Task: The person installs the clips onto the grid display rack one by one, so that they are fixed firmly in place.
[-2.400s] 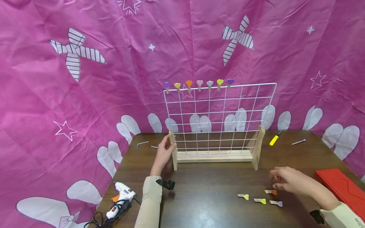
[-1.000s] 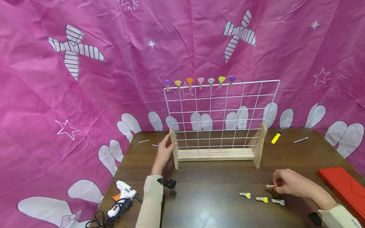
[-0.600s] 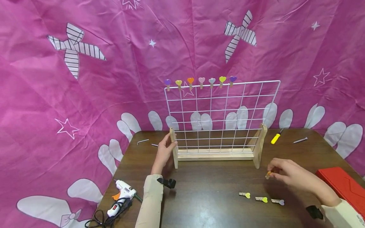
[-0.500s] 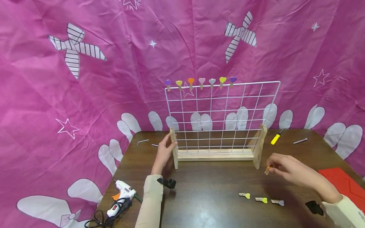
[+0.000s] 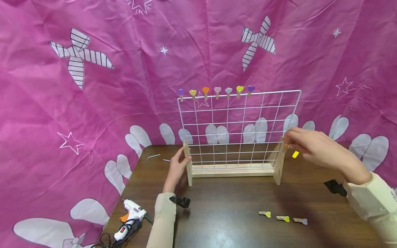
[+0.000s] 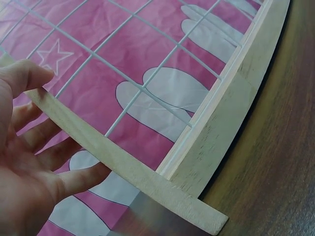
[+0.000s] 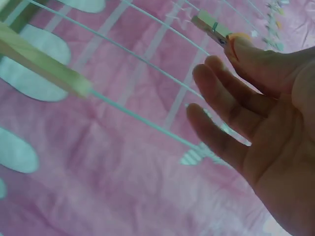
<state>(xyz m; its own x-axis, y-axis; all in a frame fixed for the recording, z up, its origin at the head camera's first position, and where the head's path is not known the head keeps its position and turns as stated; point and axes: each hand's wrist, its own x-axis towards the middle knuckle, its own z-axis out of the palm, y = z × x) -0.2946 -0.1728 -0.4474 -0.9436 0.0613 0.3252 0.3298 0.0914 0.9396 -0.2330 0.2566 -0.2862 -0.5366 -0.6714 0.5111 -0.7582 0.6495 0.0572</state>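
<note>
Right hand has the orange clip pinched by its heart end, wooden tip poking past the fingers, wire grid's top rail well above it, left hand holding the left post.

A shiny spot glows on the table, and a soft shadow lies near the right sleeve. In the right wrist view, the right hand looks dark, the cloth blurry.
</note>
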